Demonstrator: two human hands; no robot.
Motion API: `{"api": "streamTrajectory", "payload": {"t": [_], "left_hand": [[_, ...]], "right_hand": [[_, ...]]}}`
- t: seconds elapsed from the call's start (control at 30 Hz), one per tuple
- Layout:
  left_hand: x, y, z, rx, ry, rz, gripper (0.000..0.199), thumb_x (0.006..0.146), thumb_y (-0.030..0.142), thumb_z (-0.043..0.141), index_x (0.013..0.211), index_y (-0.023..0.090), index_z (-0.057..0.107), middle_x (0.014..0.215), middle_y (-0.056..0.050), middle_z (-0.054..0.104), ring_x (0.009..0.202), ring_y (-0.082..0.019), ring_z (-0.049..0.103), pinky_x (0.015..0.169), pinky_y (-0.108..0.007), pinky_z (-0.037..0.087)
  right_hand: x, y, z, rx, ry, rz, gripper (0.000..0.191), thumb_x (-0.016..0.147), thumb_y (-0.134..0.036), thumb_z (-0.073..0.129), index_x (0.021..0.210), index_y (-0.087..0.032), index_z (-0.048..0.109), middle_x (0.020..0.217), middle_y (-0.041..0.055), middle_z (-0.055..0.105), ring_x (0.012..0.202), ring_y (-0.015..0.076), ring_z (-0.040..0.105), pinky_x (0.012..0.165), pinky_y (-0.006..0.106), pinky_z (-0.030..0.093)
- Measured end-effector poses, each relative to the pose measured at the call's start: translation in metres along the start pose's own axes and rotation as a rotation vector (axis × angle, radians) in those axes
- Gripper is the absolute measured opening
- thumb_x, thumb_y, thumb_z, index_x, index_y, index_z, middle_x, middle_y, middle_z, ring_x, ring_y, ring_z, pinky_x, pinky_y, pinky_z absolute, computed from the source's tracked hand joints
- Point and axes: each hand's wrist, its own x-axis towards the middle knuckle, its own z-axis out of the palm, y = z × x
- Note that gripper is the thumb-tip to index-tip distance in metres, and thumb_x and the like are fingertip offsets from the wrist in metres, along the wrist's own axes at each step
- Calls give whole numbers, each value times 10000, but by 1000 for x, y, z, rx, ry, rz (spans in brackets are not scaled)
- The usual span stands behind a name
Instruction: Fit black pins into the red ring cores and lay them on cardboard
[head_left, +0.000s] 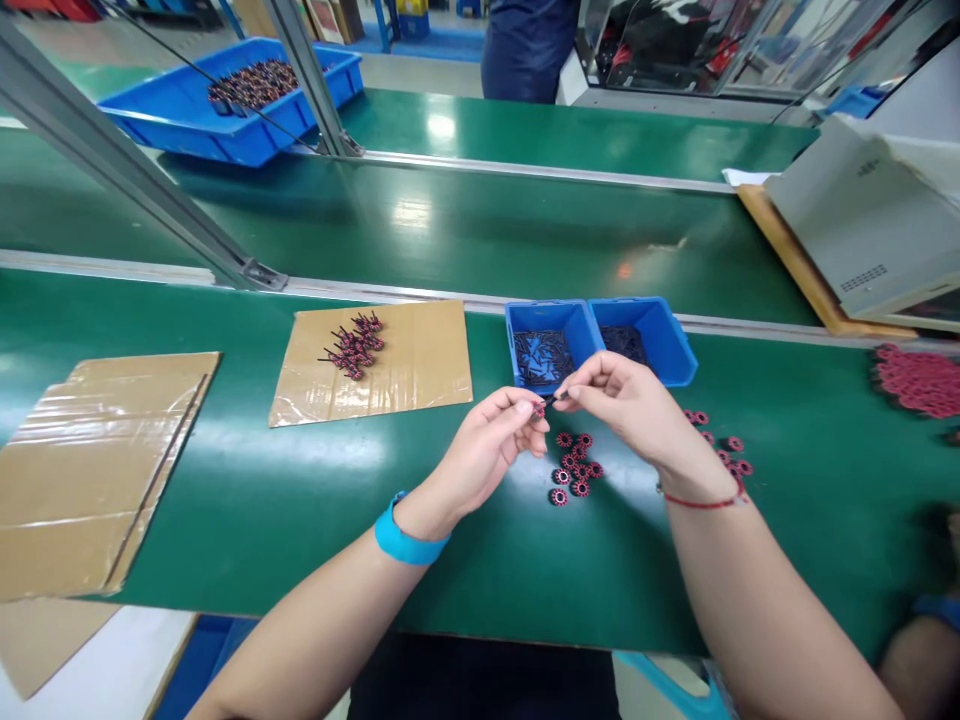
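My left hand, with a blue band on its wrist, pinches a small red-and-black motor stator core. Close against it, my right hand pinches a thin black pin-like piece that points at the core; whether the two touch I cannot tell. Below the hands lie several loose stator cores. Just behind the fingers, a blue bin holds many short black pieces. A second blue bin beside it also has dark pieces inside.
Cores with black stems lie on a cardboard sheet. More cardboard is at left. To the right are loose cores and a red pile. Metal posts and a grey machine border the bench. Another person's arm shows at right.
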Motion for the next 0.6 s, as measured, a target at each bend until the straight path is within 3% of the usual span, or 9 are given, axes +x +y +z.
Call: {"api": "streamTrajectory", "payload": {"t": [0.2, 0.6], "left_hand": [[-3, -5, 3, 106, -73, -71, 211, 847, 335, 727, 922, 147, 668, 721, -6, 671, 579, -93, 626, 587, -212, 474], [-2, -4, 2, 147, -42, -88, 229, 834, 348, 750, 903, 144, 669, 698, -7, 672, 570, -94, 611, 578, -216, 466]], "right_hand": [[-37, 7, 3, 125, 168, -21, 178, 802, -305, 768, 814, -190, 633, 806, 40, 757, 752, 162, 747, 730, 303, 610], [-46, 8, 6, 118, 176, -54, 68, 843, -223, 690, 837, -202, 626, 849, 43, 762, 787, 164, 744, 731, 310, 602]]}}
